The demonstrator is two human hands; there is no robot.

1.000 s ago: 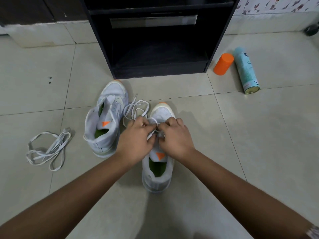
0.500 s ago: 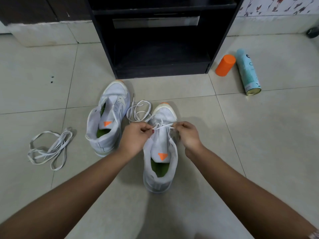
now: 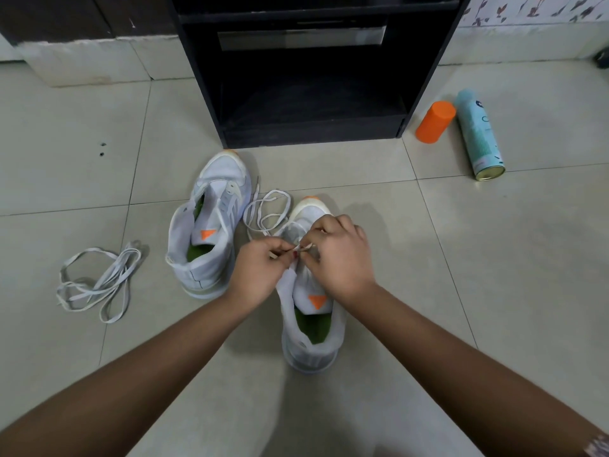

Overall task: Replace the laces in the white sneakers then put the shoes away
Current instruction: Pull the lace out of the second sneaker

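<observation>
Sneaker (image 3: pixel 309 328) sits toe-forward on the floor (image 3: pixel 494 291), left hand (image 3: pixel 260 272) and right hand (image 3: pixel 339 255) meeting over its eyelets, each grip pinched on the lace (image 3: pixel 275 191), ends held close, likely to feed it through; slack trails beside the toe

On a tiled floor (image 3: pixel 494 258), two white sneakers with toes toward a black shelf unit (image 3: pixel 309 77). Over the right sneaker (image 3: pixel 309 328), left hand (image 3: pixel 260 272) and right hand (image 3: pixel 339 255) close together, each pinching a white lace (image 3: pixel 304 248) above the tongue, the slack looped on the floor between the two toes. Just beside, the left sneaker (image 3: pixel 211 225), tongue raised. Well off to the left, a second lace (image 3: pixel 99 282) in a loose heap. Near the shelf unit's right corner, an orange cap (image 3: pixel 435 122) just beside a pale blue spray can (image 3: pixel 478 133) lying on its side.
</observation>
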